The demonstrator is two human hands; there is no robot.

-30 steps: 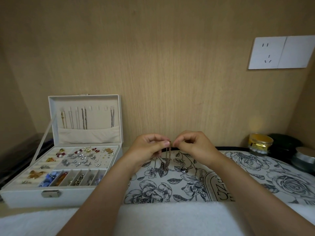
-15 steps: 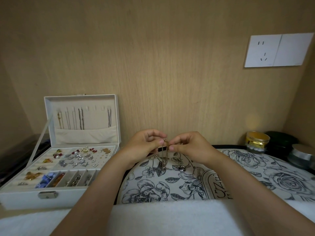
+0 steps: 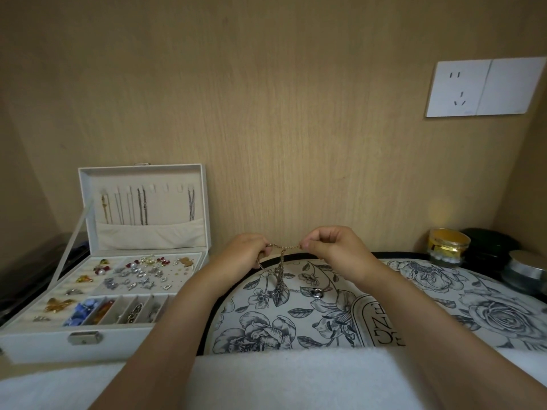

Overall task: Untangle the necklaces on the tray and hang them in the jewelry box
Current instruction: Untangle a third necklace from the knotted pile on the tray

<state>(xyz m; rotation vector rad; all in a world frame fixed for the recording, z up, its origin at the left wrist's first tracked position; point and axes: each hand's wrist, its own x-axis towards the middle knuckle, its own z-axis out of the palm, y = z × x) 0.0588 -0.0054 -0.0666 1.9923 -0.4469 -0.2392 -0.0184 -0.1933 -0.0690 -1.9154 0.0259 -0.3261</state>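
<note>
A thin gold necklace chain (image 3: 283, 247) is stretched level between my two hands above the floral tray (image 3: 420, 294). My left hand (image 3: 247, 251) pinches its left end and my right hand (image 3: 331, 247) pinches its right end. From the chain's middle a tangle of chains (image 3: 279, 276) hangs down to the tray, where a silver ring pendant (image 3: 317, 292) lies. The white jewelry box (image 3: 88, 340) stands open at the left. Several necklaces (image 3: 142, 207) hang from hooks inside its raised lid.
Earrings and brooches (image 3: 139, 272) fill the box's lower compartments. A gold jar (image 3: 448, 247), a black lidded jar (image 3: 488, 250) and a silver-lidded jar (image 3: 525, 270) stand at the back right. A white towel (image 3: 281, 380) lies along the near edge. A wall socket (image 3: 485, 87) sits upper right.
My hands have moved apart, drawing the gold chain out level between them; before, they pinched it close together with the chain hanging straight down.
</note>
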